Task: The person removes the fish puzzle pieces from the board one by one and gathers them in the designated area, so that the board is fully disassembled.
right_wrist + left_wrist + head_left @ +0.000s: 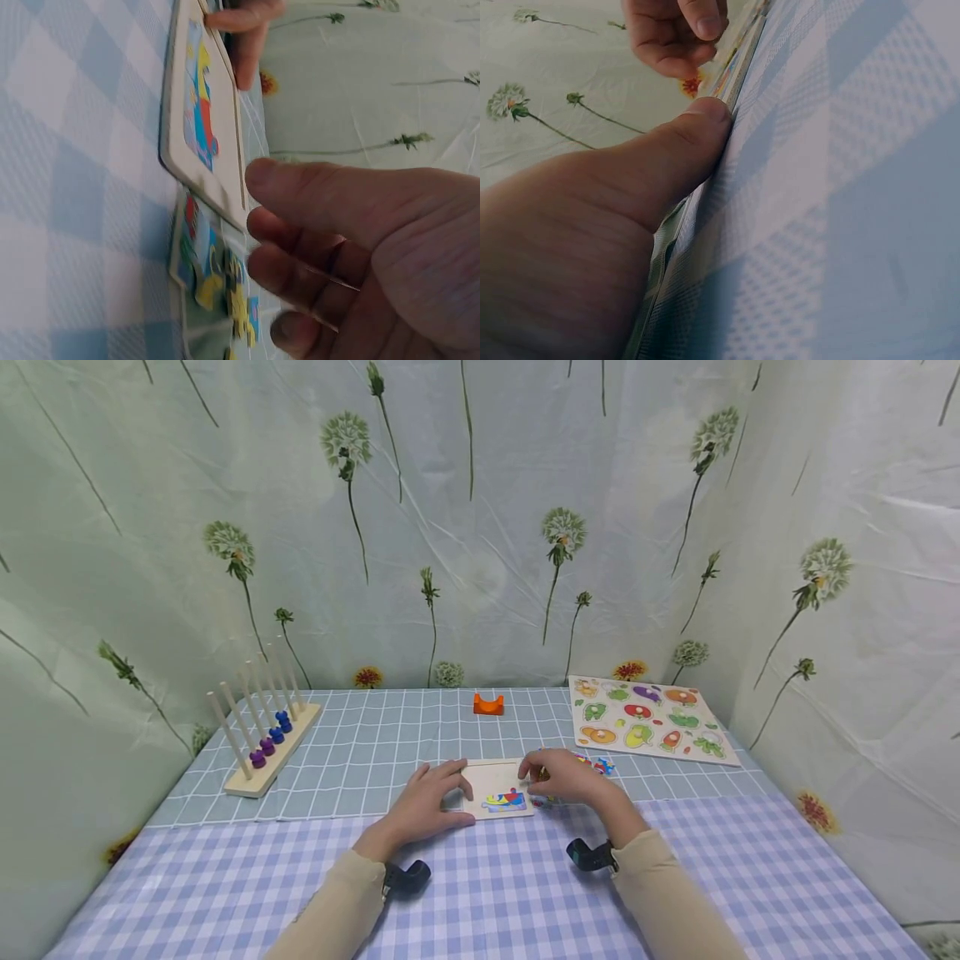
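A small wooden puzzle tray [487, 774] lies in front of me, with joined colourful jigsaw pieces [506, 802] along its near side. My left hand [423, 803] rests at the tray's left edge, thumb by the near corner and fingers extended. Over the tray's right edge hovers my right hand [567, 777], its fingers loosely bent. In the right wrist view, its thumb [300, 187] and fingertips show nothing between them. Loose jigsaw pieces [202, 262] lie beside the tray, partly hidden under the right hand in the head view.
At the back right lies a vegetable puzzle board [618, 731]. An orange curved block [488, 705] sits at the back centre. On the left stands a wooden peg rack [258, 781] with blue and purple beads. A floral curtain [487, 527] closes off the back.
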Demonstrator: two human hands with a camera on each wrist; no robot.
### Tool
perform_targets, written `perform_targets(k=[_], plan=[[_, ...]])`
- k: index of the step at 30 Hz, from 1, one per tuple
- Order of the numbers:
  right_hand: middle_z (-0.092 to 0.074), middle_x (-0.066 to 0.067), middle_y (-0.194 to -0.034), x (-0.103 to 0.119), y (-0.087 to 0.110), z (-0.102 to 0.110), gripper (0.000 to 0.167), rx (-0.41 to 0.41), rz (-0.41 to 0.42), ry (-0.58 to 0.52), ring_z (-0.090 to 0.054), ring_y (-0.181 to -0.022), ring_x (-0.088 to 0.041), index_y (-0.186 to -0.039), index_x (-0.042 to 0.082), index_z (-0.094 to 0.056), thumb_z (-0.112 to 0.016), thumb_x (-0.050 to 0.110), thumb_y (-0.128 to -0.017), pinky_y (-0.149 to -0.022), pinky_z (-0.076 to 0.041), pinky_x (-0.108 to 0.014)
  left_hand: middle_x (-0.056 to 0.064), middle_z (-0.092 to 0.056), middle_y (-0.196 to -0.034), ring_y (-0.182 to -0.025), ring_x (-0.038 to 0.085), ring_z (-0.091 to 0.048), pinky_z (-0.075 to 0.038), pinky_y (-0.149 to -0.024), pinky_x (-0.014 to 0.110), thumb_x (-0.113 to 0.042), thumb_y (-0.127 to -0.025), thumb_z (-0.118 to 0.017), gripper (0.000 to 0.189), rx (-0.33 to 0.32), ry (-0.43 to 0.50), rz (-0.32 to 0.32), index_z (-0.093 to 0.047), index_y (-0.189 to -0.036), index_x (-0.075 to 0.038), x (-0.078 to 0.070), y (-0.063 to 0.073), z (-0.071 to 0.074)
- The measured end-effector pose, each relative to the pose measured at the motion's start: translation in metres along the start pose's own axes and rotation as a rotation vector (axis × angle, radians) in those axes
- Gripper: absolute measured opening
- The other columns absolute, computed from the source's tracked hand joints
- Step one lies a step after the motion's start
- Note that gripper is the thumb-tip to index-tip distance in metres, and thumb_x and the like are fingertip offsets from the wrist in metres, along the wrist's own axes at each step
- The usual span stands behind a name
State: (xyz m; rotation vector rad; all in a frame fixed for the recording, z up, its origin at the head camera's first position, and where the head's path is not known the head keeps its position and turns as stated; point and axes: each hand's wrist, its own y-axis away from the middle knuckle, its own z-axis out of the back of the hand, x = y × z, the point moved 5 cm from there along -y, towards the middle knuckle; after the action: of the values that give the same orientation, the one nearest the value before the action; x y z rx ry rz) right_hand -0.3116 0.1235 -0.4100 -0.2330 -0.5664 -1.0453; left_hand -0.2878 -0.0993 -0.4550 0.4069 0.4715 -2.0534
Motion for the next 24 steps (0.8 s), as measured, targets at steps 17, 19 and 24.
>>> perform_targets(k=[17,19,24], plan=[[-0.063,0.005,-0.091,0.030,-0.007,-0.030,0.022,0.011,0.135,0.092,-0.055,-0.081,-0.010,-0.109,0.016,-0.073,-0.073,0.010,-0.088,-0.075,-0.050,-0.024,0.008,-0.048,-0.154,-0.147,0.029,-0.040,-0.018,-0.120,0.067,-0.045,-0.082,-0.079,0.027,-0.019,0.011,-0.025,-0.062,-0.096,-0.031,0.000,0.001,0.001],[-0.063,0.006,-0.092,0.030,-0.008,-0.032,0.024,0.017,0.129,0.120,-0.054,-0.081,-0.010,-0.111,0.018,-0.073,-0.074,0.012,-0.088,-0.075,-0.049,-0.024,0.008,-0.048,-0.154,-0.147,0.029,-0.040,-0.018,-0.120,0.067,-0.046,-0.082,-0.079,0.027,-0.019,0.011,-0.025,-0.061,-0.096,-0.031,0.001,0.001,0.001],[-0.061,0.006,-0.092,0.030,-0.008,-0.035,0.024,0.029,0.132,0.170,-0.054,-0.080,-0.010,-0.112,0.022,-0.074,-0.073,0.014,-0.089,-0.073,-0.048,-0.024,0.008,-0.048,-0.154,-0.147,0.029,-0.040,-0.018,-0.120,0.067,-0.046,-0.082,-0.079,0.027,-0.020,0.019,-0.029,-0.061,-0.096,-0.032,0.001,0.001,0.001]])
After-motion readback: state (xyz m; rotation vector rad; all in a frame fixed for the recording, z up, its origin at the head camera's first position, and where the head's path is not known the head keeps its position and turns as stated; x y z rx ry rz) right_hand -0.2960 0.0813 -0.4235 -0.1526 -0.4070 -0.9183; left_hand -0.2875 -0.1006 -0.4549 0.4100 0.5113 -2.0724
